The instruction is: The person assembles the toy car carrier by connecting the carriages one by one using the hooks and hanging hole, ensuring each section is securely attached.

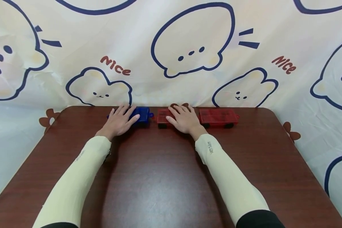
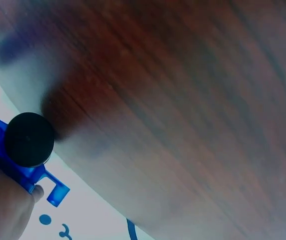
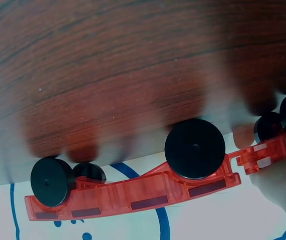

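Note:
In the head view, my left hand (image 1: 118, 124) lies over a blue toy vehicle (image 1: 142, 114), its fingers pointing to the back and its thumb on the top. Part of that vehicle is hidden underneath. My right hand (image 1: 186, 120) rests across a red toy vehicle (image 1: 163, 116), fingers spread, covering its right part. A second red toy vehicle (image 1: 218, 117) stands just right of this hand. The left wrist view catches the blue vehicle's black wheel (image 2: 29, 140) and hooked end (image 2: 57, 194). From the right wrist, the second red vehicle (image 3: 132, 196) shows side-on with black wheels.
The vehicles stand in a row along the far edge of a dark brown wooden table (image 1: 156, 177). Right behind that edge hangs a pale cloth (image 1: 171, 88) with cartoon outlines, which also runs down both sides.

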The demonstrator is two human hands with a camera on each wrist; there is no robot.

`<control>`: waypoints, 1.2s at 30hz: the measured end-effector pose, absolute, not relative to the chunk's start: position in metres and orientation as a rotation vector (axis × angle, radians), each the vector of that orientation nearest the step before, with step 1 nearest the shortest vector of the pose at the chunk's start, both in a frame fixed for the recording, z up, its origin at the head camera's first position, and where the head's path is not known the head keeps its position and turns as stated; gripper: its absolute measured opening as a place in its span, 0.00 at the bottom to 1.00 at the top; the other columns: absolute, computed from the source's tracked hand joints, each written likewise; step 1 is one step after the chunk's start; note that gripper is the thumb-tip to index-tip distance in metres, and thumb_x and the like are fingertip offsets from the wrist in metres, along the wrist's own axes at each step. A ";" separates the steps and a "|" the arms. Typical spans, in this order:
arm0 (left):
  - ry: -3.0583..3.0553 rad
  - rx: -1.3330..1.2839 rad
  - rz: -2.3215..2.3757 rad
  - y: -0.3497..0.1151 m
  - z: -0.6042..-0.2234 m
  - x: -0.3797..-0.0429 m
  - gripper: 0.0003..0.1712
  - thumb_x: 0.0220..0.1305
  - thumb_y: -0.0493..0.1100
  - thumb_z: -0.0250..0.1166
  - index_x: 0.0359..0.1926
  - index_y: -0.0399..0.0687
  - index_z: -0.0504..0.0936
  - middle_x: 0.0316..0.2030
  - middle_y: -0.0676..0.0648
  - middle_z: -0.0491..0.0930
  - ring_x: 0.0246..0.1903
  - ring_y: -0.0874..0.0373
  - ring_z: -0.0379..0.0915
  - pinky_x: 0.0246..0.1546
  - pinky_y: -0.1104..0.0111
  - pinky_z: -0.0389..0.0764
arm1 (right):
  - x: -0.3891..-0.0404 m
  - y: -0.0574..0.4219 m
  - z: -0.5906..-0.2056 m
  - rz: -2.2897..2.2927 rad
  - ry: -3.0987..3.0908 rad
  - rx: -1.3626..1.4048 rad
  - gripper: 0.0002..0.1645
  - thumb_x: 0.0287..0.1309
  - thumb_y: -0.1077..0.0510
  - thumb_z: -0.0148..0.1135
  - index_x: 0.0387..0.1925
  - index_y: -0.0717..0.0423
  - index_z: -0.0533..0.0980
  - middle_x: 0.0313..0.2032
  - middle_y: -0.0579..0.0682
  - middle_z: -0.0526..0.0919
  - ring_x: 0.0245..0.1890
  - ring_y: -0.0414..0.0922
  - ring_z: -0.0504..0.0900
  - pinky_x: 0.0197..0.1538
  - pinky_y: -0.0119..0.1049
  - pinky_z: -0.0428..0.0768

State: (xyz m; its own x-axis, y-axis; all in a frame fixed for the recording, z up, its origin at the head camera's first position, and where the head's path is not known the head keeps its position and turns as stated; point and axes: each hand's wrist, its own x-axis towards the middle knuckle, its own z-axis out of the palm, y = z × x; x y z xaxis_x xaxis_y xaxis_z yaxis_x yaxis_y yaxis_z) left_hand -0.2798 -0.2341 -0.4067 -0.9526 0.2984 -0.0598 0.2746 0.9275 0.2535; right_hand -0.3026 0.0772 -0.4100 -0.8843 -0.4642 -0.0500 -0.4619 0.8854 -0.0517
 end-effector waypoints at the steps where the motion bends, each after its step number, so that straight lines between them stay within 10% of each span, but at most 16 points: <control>1: 2.989 0.446 0.371 -0.233 -0.407 -0.280 0.49 0.73 0.75 0.31 0.82 0.51 0.47 0.79 0.34 0.43 0.78 0.36 0.30 0.71 0.35 0.31 | -0.302 0.078 -0.411 -0.058 2.993 -0.732 0.43 0.73 0.27 0.24 0.81 0.39 0.49 0.79 0.48 0.53 0.78 0.53 0.49 0.76 0.59 0.43; 36: 2.989 0.398 0.261 -0.231 -0.401 -0.276 0.52 0.71 0.78 0.30 0.81 0.48 0.49 0.79 0.33 0.43 0.77 0.34 0.33 0.70 0.35 0.29 | -0.304 0.072 -0.412 -0.089 2.995 -0.716 0.43 0.73 0.26 0.26 0.81 0.37 0.49 0.79 0.48 0.53 0.78 0.52 0.49 0.75 0.60 0.44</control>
State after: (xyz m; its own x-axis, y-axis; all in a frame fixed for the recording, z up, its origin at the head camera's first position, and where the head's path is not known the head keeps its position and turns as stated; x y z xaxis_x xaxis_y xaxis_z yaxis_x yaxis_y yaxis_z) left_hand -0.2757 -0.2305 -0.4015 -0.9589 0.2688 -0.0907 0.2490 0.9507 0.1849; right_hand -0.3041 0.0722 -0.4123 -0.8901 -0.4535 -0.0456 -0.4500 0.8903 -0.0703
